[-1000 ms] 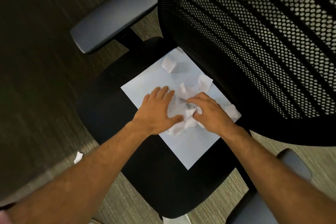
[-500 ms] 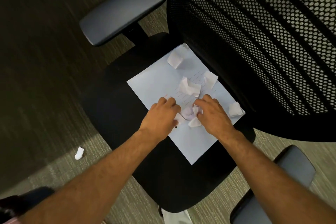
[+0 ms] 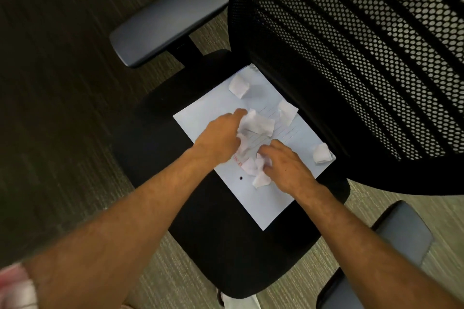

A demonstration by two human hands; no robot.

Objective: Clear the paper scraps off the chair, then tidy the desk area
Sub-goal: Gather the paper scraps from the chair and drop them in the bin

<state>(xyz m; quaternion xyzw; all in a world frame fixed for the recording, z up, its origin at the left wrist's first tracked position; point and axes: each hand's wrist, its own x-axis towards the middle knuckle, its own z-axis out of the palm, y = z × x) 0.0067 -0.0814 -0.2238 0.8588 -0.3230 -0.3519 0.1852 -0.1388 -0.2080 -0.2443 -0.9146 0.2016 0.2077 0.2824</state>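
Note:
A black office chair seat [image 3: 226, 246] carries a white sheet [image 3: 208, 118] with several crumpled paper scraps on it. My left hand [image 3: 221, 138] reaches onto the middle of the sheet, fingers curled over the edge of a large scrap [image 3: 259, 124], with more white paper under its palm. My right hand [image 3: 286, 165] sits just to the right, fingers curled round a small bunch of scraps [image 3: 261, 163]. Another scrap [image 3: 261, 180] lies below it. Loose scraps lie at the sheet's far corner [image 3: 239, 86], near the backrest [image 3: 287, 111] and at the right edge [image 3: 322, 154].
The black mesh backrest [image 3: 351, 57] rises close on the right of the sheet. Grey armrests stand at the upper left [image 3: 165, 22] and lower right [image 3: 401, 231]. A white piece [image 3: 238, 302] shows on the carpet below the seat's front edge.
My left hand has moved up the sheet from the gathered pile to the large scrap in the middle. My right hand has stayed on the small scraps. The view has shifted slightly.

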